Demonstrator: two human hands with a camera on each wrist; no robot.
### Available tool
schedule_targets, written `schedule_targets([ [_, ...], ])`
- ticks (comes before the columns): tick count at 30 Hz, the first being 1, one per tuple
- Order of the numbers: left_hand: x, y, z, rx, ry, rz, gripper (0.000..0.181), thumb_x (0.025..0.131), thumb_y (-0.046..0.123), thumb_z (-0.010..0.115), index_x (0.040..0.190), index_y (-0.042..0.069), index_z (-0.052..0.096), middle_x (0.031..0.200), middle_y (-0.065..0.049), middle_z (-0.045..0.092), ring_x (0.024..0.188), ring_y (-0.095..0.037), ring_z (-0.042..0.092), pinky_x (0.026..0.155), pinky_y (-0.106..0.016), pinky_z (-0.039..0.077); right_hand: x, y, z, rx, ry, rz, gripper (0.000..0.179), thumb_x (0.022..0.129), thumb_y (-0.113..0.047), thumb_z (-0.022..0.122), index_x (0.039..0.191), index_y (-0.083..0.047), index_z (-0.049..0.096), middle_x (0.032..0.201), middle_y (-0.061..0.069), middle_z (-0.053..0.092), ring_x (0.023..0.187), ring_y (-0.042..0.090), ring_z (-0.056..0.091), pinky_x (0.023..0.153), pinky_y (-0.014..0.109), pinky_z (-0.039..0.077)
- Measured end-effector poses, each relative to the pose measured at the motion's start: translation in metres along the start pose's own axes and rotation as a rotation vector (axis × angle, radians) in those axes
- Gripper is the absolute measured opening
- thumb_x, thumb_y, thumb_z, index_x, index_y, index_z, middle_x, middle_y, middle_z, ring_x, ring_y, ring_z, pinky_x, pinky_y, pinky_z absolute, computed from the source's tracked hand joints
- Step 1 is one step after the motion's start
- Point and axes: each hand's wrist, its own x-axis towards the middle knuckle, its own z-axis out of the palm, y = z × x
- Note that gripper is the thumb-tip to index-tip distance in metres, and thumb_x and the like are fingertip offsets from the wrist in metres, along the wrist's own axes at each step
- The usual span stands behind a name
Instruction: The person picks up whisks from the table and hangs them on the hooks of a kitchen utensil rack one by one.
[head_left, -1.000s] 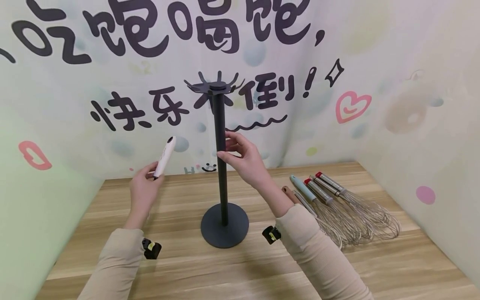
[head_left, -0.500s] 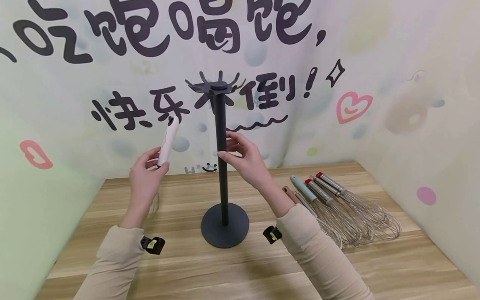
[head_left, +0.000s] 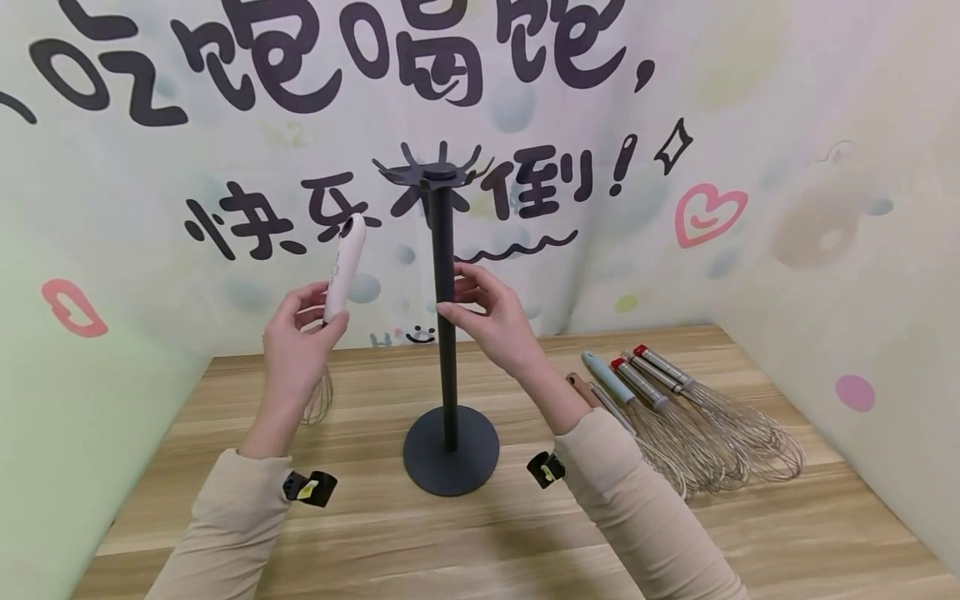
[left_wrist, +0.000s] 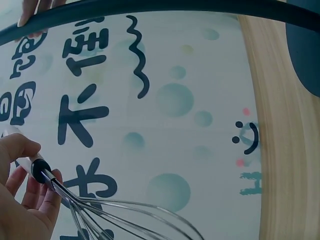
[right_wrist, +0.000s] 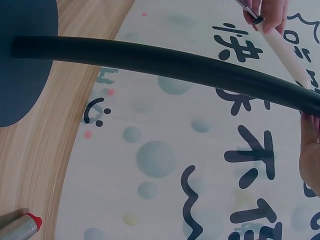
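Note:
My left hand (head_left: 296, 346) pinches a whisk by its white handle (head_left: 345, 267), handle end up and tilted slightly right. The whisk's wire loops (left_wrist: 125, 210) hang below, partly hidden behind my forearm in the head view. Right of it stands a dark rack with a slim post (head_left: 448, 383), a round base (head_left: 420, 467) on the table and a ring of upturned hooks (head_left: 408, 175) at the top, which hold nothing. My right hand (head_left: 497, 325) holds the post around mid-height, thumb in front and fingers behind. The whisk's handle is apart from the hooks, lower and to their left.
Several whisks (head_left: 720, 433) lie side by side at the table's right, with blue, brown and red-tipped handles, partly behind my right sleeve (head_left: 637, 500). The wooden table (head_left: 390, 542) meets a printed wall sheet (head_left: 300, 142) at the back and light walls at both sides.
My left hand has raised the whisk and brought it slightly right, so its handle now stands higher and nearer the post. The right hand has stayed on the post.

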Motion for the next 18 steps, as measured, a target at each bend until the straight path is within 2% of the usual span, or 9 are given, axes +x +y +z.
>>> schedule_targets([
  [10,-0.006,0.017,0.002,-0.108,0.012,0.022,0.045,0.088,0.009,0.065,0.131,0.010,0.054,0.108,0.007,0.054,0.096,-0.004,0.055,0.083,-0.008,0.050,0.000,0.001,0.001,0.004,-0.007,0.002,0.046,0.087,0.000,0.064,0.132,0.000,0.051,0.108,0.024,0.060,0.102,0.032,0.063,0.087,0.030,0.055],
  [18,-0.010,0.032,0.003,-0.171,0.009,0.085,0.045,0.087,0.007,0.065,0.131,0.010,0.055,0.107,0.010,0.054,0.097,-0.006,0.057,0.084,-0.008,0.051,0.000,0.001,0.001,-0.002,0.000,0.009,0.046,0.088,0.000,0.064,0.132,0.000,0.051,0.108,0.023,0.060,0.101,0.031,0.063,0.087,0.029,0.054],
])
